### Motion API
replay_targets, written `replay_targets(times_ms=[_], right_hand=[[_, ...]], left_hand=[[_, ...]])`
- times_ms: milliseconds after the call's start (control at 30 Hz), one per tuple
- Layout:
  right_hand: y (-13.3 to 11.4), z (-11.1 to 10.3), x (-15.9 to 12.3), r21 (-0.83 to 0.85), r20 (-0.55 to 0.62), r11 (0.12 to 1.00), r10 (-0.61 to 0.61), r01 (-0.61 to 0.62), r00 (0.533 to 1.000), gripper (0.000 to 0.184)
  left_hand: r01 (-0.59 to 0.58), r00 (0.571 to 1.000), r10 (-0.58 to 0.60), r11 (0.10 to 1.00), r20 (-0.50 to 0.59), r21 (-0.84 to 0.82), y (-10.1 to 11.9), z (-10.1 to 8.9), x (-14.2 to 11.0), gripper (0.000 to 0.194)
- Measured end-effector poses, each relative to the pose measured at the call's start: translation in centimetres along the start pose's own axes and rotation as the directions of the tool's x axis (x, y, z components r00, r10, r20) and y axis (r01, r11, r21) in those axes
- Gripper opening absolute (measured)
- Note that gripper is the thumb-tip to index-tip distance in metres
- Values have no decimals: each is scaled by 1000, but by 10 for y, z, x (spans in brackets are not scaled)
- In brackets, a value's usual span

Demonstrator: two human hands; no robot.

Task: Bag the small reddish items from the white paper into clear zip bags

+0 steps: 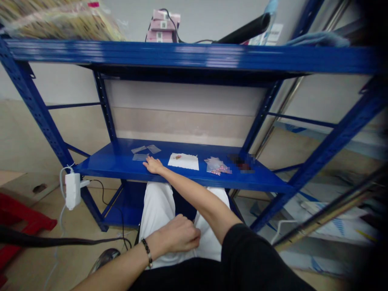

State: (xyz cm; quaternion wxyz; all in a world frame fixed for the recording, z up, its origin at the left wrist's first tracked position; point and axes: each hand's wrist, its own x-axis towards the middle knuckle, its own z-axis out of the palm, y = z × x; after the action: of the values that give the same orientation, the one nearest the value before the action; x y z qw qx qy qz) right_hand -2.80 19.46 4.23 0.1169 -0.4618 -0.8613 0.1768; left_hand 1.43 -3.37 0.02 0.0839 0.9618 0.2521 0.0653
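My right hand (153, 164) reaches across to the left part of the blue shelf (121, 165), fingers stretched flat, touching a small clear plastic bag (140, 157). Two more clear bags (148, 148) lie just behind it. My left hand (178, 233) rests closed in a loose fist on my lap over white trousers; I cannot see anything in it. A white sheet of paper (183, 161) with a small reddish item on it lies right of my right hand. Further right sits a pile of small bags with pink pieces (217, 166).
A white power adapter (72, 190) with cables hangs off the shelf's left front corner. The upper shelf (194, 56) carries pink boxes (163, 26), a black tube and packaged goods. A red object (21, 222) lies on the floor at left. Metal rails lean at right.
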Motion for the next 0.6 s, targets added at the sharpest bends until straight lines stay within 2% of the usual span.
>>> replay_targets(times_ms=[133, 200, 267, 333, 400, 467, 600], right_hand=[[25, -9, -76, 28, 43, 994, -110, 108, 993, 55], [39, -13, -125, 93, -27, 975, -202, 204, 979, 57], [52, -12, -174, 200, -129, 952, -210, 233, 969, 56], [66, -5, -219, 351, -198, 915, -135, 199, 971, 54], [78, 5, -255, 468, -221, 870, -51, 152, 974, 56], [84, 15, -282, 568, -225, 817, 46, 93, 973, 54], [78, 19, -311, 770, -115, 638, 181, -27, 977, 52]], left_hand=[[-29, 992, 41, 994, -115, 109, -2, -8, -5, 20], [-21, 969, 60, 987, -240, 161, -4, -12, -7, 23], [24, 912, 61, 979, -406, 202, -6, -18, -9, 26], [71, 835, 53, 977, -547, 202, -8, -27, -10, 24], [92, 790, 32, 981, -612, 170, -11, -34, -11, 20], [103, 802, -6, 986, -597, 128, -16, -37, -10, 31], [145, 888, -87, 985, -451, 95, -33, -18, -5, 75]])
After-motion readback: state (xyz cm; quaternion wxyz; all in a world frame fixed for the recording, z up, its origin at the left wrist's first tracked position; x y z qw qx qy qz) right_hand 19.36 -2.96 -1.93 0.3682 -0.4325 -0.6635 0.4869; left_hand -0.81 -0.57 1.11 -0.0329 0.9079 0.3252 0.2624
